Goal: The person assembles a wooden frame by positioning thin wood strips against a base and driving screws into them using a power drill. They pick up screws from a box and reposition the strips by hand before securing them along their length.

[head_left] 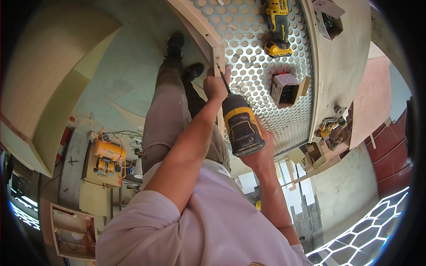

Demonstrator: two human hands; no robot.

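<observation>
My right hand (261, 153) is closed around the handle of a yellow and black cordless drill driver (242, 124). Its long dark bit (224, 80) points away from me, with the tip at a narrow wooden frame (217, 55). Whether the tip touches the wood or a screw is too small to tell. Just beside the bit, my left hand (215, 86) grips the frame's edge, fingers on both sides of the wood. The frame borders a perforated metal sheet (248, 37) with round holes.
On the metal sheet lie another yellow cordless tool (278, 29) and an open small box (285, 90). A second box of screws (329, 22) sits on the wooden panel beyond. An orange machine (106, 157) and cables are at the left. Curved wooden panels (53, 57) stand upper left.
</observation>
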